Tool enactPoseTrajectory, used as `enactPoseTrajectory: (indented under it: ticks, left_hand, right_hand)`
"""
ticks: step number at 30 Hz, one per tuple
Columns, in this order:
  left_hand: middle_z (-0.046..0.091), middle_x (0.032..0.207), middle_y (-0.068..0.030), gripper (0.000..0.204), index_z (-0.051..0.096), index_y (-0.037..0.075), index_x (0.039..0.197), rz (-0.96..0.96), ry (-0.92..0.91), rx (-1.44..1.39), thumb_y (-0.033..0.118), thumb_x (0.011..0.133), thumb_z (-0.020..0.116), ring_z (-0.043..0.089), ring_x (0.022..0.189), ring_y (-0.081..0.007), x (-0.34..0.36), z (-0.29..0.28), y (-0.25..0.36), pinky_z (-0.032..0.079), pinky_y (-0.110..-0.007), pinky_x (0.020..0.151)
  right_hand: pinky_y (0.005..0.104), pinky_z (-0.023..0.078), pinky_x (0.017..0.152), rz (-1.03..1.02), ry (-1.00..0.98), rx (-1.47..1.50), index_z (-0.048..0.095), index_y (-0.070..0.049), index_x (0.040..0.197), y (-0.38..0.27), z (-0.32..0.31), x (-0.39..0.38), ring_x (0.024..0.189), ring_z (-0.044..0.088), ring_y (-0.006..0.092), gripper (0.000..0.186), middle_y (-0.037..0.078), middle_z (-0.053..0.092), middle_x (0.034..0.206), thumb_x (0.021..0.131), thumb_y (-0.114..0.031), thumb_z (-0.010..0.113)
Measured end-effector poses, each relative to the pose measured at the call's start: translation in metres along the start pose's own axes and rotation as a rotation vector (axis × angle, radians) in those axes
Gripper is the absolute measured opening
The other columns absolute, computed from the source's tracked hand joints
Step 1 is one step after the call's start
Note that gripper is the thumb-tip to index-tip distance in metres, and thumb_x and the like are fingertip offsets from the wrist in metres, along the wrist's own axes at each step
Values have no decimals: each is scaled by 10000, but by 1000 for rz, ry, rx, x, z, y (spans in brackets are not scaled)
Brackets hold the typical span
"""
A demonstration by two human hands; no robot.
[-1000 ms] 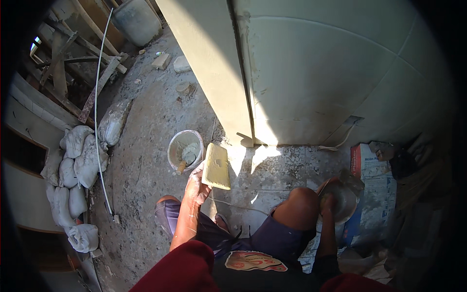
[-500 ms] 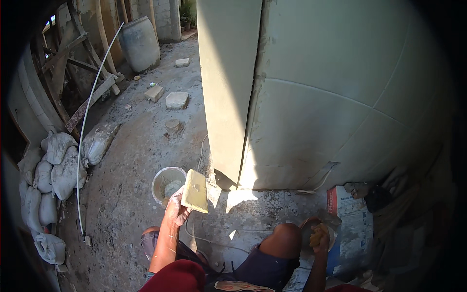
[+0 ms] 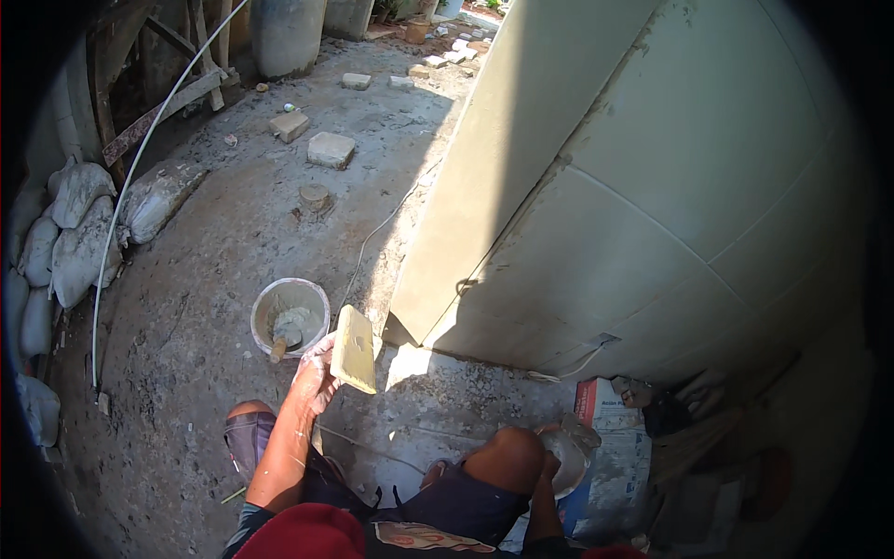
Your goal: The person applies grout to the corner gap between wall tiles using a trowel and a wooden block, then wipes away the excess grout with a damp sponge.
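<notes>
My left hand (image 3: 318,377), smeared with white, is closed on a yellow rectangular plastering float (image 3: 354,349), its flat face turned up and to the right. Just beyond that hand stands a round bucket (image 3: 263,321) with pale wet mix inside. A trowel (image 3: 280,348) with a wooden handle leans in it. My right hand (image 3: 549,463) is down by a pale round bowl (image 3: 570,466), right of my knee. Knee and shadow hide its fingers, and I cannot see what it holds.
A smooth plastered wall (image 3: 596,242) with a projecting column (image 3: 512,168) rises ahead. A cable (image 3: 382,224) crosses the rough floor. White sacks (image 3: 84,233) and a long thin pole (image 3: 140,158) are at the left. Blocks (image 3: 331,150) lie farther off. A paper bag (image 3: 605,456) lies right.
My view has shifted to the right and tilted. My left hand still holds the float. My right hand, earlier over the bowl with a brownish sponge-like lump, is now mostly hidden beside it.
</notes>
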State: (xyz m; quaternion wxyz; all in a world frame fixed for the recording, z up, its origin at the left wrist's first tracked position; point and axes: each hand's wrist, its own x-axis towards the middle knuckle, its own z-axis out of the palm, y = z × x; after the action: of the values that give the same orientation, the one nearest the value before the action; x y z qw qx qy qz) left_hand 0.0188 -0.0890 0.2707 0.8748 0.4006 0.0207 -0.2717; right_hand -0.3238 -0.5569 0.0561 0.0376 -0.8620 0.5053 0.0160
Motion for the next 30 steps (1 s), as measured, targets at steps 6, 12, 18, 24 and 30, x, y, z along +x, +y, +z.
enactPoseTrajectory:
  ticks: [6, 12, 18, 24, 30]
  left_hand:
    - [621, 1219, -68, 378, 543, 32, 1321, 262, 92, 116, 36, 944, 522, 610, 1095, -166, 4, 43, 39, 495, -318, 941]
    - [612, 1254, -89, 469, 534, 40, 1350, 1030, -214, 517, 188, 924, 663, 573, 1143, -179, 87, 151, 174, 431, -329, 1016]
    - [675, 1162, -127, 360, 634, 70, 1254, 1383, -298, 650, 35, 899, 579, 608, 995, -195, 152, 282, 249, 457, -309, 936]
    - [660, 1165, -183, 432, 652, 70, 1213, 1065, -48, 818, -47, 811, 548, 643, 1049, -305, 166, 155, 110, 473, -338, 937]
    - [681, 1134, -196, 462, 645, 55, 1234, 612, 266, 835, -60, 806, 516, 656, 1056, -297, 142, 24, 9, 481, -349, 940]
  right_hand:
    - [445, 517, 806, 204, -47, 638, 679, -11, 1041, -25, -79, -1, 967, 671, 320, 319, 218, 687, 1023, 923, -263, 522]
    - [364, 434, 1013, -105, -140, 1374, 366, -78, 1491, -99, -263, 12, 1209, 533, 231, 533, 117, 484, 1414, 983, -180, 489]
    - [346, 416, 1027, -443, 104, 1292, 350, -52, 1484, -174, -378, -9, 1204, 523, 211, 610, 140, 500, 1388, 947, -147, 623]
    - [267, 514, 731, -655, 38, 1394, 466, -14, 1311, -249, -430, -39, 868, 619, 156, 433, 141, 637, 1076, 966, -230, 615]
    - [347, 514, 737, -801, -1017, 1931, 420, -26, 1388, -358, -445, -42, 818, 583, 247, 521, 185, 581, 1143, 1047, -415, 362]
